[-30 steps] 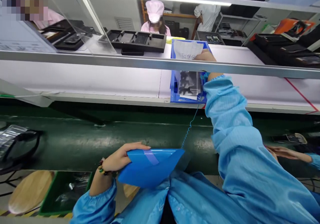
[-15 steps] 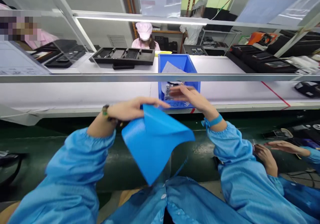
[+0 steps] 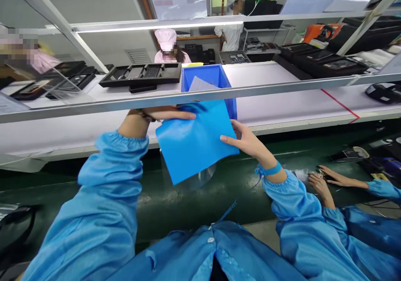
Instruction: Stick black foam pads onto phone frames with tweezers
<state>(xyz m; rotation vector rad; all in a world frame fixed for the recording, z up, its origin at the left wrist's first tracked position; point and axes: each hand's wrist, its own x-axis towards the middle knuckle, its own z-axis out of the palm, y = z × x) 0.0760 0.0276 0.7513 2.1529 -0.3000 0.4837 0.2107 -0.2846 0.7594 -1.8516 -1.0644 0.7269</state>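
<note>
I hold a flat blue plastic sheet up in front of me, above the dark green conveyor belt. My left hand grips its upper left corner, thumb on top. My right hand pinches its right edge, fingers closed on it. A clear film shows under the sheet's lower edge. Behind the sheet stands a blue bin with a white paper in it, on the white shelf.
A metal rail crosses in front of the shelf. Black trays lie behind the bin, more at the right. A co-worker's hands work on the belt at my right. People stand beyond the shelf.
My right hand left the blue bin and came back onto the sheet's right edge. My left hand raised the sheet from my lap up to the rail. My view tilted up.
</note>
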